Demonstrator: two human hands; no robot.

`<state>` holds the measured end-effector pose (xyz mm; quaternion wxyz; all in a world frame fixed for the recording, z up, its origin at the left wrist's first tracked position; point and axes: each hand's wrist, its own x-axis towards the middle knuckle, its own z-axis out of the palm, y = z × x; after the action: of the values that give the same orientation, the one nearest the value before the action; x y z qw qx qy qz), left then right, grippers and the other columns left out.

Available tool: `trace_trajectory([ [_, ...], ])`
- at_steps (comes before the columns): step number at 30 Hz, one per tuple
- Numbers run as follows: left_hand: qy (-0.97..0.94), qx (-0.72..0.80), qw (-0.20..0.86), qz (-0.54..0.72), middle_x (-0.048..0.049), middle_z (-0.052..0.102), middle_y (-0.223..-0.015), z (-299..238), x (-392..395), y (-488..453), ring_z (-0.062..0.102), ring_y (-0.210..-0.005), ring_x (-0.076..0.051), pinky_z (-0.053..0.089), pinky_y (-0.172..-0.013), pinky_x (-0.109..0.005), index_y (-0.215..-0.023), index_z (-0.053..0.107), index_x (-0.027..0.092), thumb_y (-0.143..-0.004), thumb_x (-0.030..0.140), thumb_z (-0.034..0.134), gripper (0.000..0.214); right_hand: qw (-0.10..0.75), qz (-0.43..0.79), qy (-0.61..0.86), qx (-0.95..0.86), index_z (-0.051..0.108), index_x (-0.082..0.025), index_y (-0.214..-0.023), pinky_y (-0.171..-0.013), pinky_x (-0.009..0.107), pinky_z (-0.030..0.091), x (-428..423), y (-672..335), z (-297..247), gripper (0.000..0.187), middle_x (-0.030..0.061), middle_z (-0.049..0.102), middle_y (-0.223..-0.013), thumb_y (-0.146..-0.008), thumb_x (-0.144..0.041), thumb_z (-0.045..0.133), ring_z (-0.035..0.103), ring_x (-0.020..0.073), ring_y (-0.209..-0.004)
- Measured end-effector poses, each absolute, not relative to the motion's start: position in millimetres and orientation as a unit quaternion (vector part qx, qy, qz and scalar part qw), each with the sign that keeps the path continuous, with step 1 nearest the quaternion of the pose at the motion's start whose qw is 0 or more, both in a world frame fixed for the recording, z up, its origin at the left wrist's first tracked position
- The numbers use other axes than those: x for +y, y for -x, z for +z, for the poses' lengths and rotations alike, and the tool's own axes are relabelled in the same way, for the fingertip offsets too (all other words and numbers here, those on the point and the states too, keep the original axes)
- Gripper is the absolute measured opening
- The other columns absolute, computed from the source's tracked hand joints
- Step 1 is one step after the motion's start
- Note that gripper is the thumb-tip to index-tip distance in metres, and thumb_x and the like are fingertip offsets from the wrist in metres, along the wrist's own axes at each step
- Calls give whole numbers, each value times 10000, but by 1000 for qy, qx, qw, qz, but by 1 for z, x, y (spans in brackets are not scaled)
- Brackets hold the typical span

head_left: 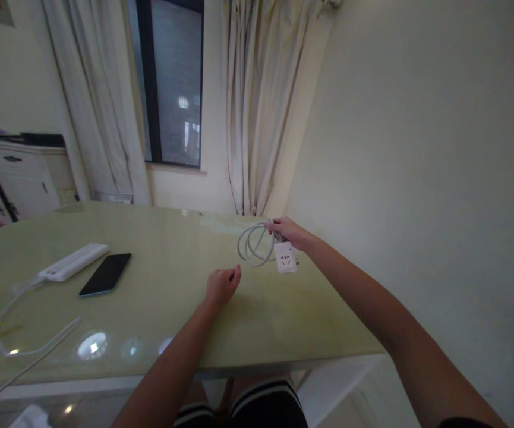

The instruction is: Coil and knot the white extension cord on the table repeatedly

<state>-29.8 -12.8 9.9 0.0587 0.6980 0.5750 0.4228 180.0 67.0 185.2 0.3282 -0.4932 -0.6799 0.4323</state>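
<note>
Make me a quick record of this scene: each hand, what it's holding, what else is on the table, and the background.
Right hand: gripping a coiled grey cord
Socket block: white, just below the right hand, outlets facing the camera; table contact unclear
Left hand: fingers curled, nothing visible in it, near the coil
Table: pale green, glossy
Also on table: white strip with a white cable; dark phone beside the strip
Background: window, pale curtains
</note>
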Motion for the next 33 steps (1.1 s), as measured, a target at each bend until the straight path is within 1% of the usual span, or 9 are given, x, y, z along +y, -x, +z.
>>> trace_trajectory([
  [7, -653, 482, -44, 583, -29, 556, -593, 21, -27, 29, 530, -579, -148, 400, -618, -269, -628, 517, 215, -1030, 384, 336, 472, 379, 502, 451, -633, 565, -183, -788, -492, 208, 327, 26, -150, 183, 420, -38, 531, -663, -746, -511, 824, 415, 75, -535],
  [11, -607, 446, -120, 647, -103, 656, -930, 56, -32, 33, 616, -930, -218, 490, -830, -346, -999, 599, 188, -1004, 341, 457, 209, 373, 517, 429, -640, 580, -182, -828, -490, 223, 309, 14, -139, 175, 428, -43, 517, -637, -771, -553, 785, 425, 86, -521],
  [14, -682, 440, -117, 572, -176, 602, -1335, 92, -31, 46, 513, -1306, -286, 395, -1084, -471, -1391, 483, 182, -950, 406, 592, 506, 326, 479, 375, -723, 658, -167, -937, -519, 231, 294, 5, -138, 171, 418, -46, 513, -640, -781, -534, 780, 428, 95, -559],
  [16, -759, 427, -65, 488, -160, 564, -1427, 113, -28, 57, 480, -1362, -305, 338, -1136, -498, -1470, 434, 219, -885, 475, 682, 686, 280, 443, 325, -788, 696, -158, -983, -563, 238, 312, -1, -140, 173, 403, -33, 544, -686, -808, -515, 763, 446, 104, -615],
  [18, -820, 400, 22, 409, -127, 625, -1350, 128, -24, 67, 569, -1255, -295, 400, -1080, -456, -1396, 527, 231, -801, 518, 763, 702, 227, 409, 283, -837, 724, -157, -1011, -614, 248, 334, -8, -144, 177, 387, -19, 579, -744, -855, -511, 722, 468, 114, -671],
  [22, -847, 405, 134, 317, -44, 709, -957, 144, -24, 75, 654, -871, -218, 488, -765, -316, -1046, 692, 208, -728, 559, 806, 487, 185, 359, 274, -873, 744, -167, -1027, -657, 251, 345, -20, -150, 186, 401, -12, 595, -776, -913, -541, 653, 491, 126, -727],
  [24, -835, 436, 97, 321, -29, 688, -868, 150, -29, 74, 633, -795, -201, 457, -695, -295, -975, 693, 202, -759, 571, 774, 435, 204, 355, 311, -858, 729, -163, -936, -633, 246, 340, -22, -154, 187, 440, -8, 572, -746, -911, -592, 632, 485, 126, -714],
  [27, -831, 450, -5, 327, -35, 678, -922, 159, -43, 73, 637, -838, -197, 453, -736, -297, -1011, 694, 215, -852, 491, 704, 319, 242, 381, 375, -809, 674, -171, -836, -561, 241, 291, -20, -157, 185, 491, -26, 481, -662, -882, -657, 625, 424, 115, -633],
  [33, -853, 424, -159, 258, -74, 631, -993, 168, -63, 80, 606, -938, -214, 472, -778, -309, -954, 678, 215, -933, 236, 566, 116, 283, 420, 393, -768, 645, -171, -837, -532, 227, 257, -14, -163, 183, 482, -48, 450, -657, -726, -613, 802, 385, 101, -620],
])
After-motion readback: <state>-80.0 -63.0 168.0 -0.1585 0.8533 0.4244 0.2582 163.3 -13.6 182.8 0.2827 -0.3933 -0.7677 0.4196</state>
